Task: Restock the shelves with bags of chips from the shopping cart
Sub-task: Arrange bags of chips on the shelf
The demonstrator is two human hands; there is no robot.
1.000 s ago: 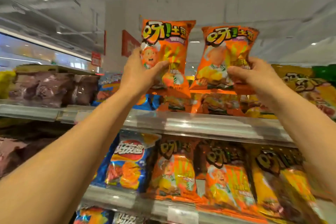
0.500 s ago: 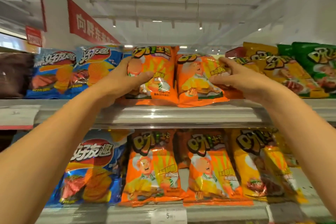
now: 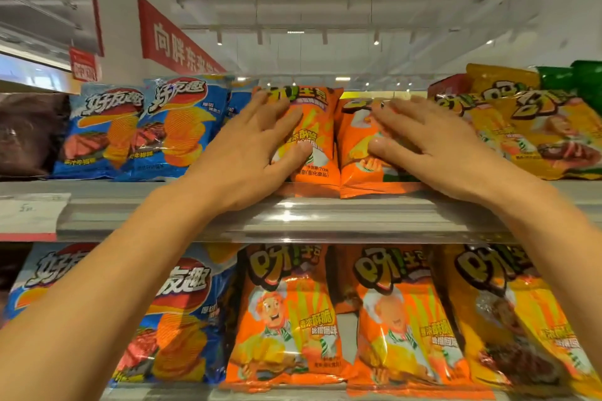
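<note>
Lower shelf [image 3: 293,395], nearest: blue, orange and yellow chip bags stand in a row. Above it, the upper shelf [image 3: 325,221] edge. Left hand [image 3: 250,153] lies flat on the left orange bag [image 3: 314,137], fingers spread, thumb on its front. Right hand [image 3: 433,146] lies likewise on the right orange bag [image 3: 355,166], fingers spread. Both bags stand upright, touching, on the upper shelf between blue bags [image 3: 146,130] and yellow bags [image 3: 537,133].

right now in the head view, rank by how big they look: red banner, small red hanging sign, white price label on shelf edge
1. red banner
2. white price label, nearer the camera, so unsure
3. small red hanging sign
</note>
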